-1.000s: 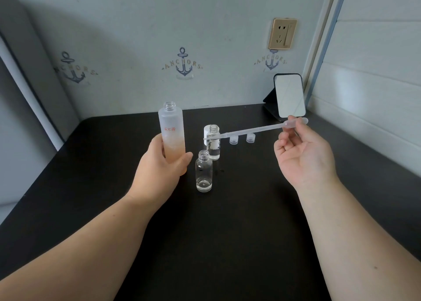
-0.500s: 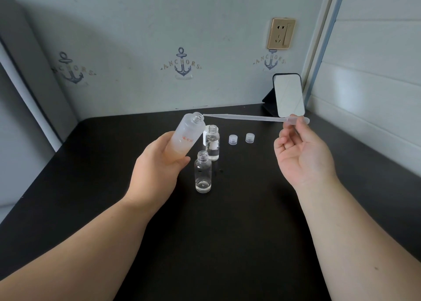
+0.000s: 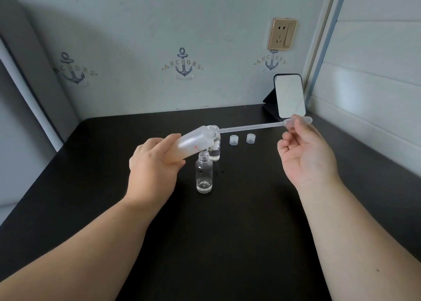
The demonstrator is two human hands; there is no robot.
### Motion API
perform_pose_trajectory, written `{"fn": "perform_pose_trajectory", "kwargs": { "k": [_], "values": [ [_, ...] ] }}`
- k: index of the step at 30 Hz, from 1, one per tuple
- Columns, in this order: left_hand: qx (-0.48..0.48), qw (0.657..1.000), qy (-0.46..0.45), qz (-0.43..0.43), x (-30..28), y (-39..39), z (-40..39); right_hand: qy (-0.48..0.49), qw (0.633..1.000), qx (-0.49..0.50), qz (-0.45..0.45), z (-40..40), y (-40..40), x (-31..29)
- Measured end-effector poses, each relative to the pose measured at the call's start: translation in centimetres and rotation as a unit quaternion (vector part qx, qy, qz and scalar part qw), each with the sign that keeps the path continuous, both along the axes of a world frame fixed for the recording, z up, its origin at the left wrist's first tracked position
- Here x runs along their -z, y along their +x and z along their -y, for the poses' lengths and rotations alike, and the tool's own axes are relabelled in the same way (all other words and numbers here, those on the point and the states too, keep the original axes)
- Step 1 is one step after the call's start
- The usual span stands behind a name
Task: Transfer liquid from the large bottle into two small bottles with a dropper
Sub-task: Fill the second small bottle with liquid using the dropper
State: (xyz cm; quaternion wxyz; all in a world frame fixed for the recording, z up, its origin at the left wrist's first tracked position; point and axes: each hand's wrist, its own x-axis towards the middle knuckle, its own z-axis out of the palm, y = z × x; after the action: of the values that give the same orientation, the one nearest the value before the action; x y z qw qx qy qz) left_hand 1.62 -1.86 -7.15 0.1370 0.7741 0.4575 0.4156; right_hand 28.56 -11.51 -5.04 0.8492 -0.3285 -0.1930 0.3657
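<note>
While your left hand [image 3: 153,167] wraps its curled fingers around the lower body of the large bottle [image 3: 194,141], that frosted bottle is lifted off the desk [image 3: 227,243] and tipped far over, its open mouth pointing right and slightly up toward your other hand. Your right hand [image 3: 306,155] is raised, palm turned toward you, pinching the bulb end of the dropper [image 3: 250,126] between thumb and fingertips, the remaining fingers loosely curled. The dropper's long axis runs nearly level from that bulb leftward, sloping a little down, and its thin tip sits right at the bottle's mouth; whether it is already inside the neck you cannot tell for sure. This lining-up is what the draw depends on: stem and neck lie almost on one line, so sliding the right hand to the left along that line should carry the tip toward the liquid. Below the tilted bottle, the near small bottle [image 3: 204,175] stands upright and uncapped with a little clear liquid at its bottom, and the far small bottle [image 3: 215,151] stands just behind it, partly hidden. Two small caps [image 3: 233,139] rest on the desk to their right.
</note>
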Motion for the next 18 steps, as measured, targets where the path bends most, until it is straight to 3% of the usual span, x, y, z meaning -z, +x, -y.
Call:
{"fn": "perform_pose_trajectory", "kwargs": {
  "k": [18],
  "values": [
    [0.021, 0.998, 0.044, -0.035, 1.1, 0.7, -0.5, -0.073, 0.960, -0.087, 0.257, -0.5, -3.7, 0.5]
  ]
}}
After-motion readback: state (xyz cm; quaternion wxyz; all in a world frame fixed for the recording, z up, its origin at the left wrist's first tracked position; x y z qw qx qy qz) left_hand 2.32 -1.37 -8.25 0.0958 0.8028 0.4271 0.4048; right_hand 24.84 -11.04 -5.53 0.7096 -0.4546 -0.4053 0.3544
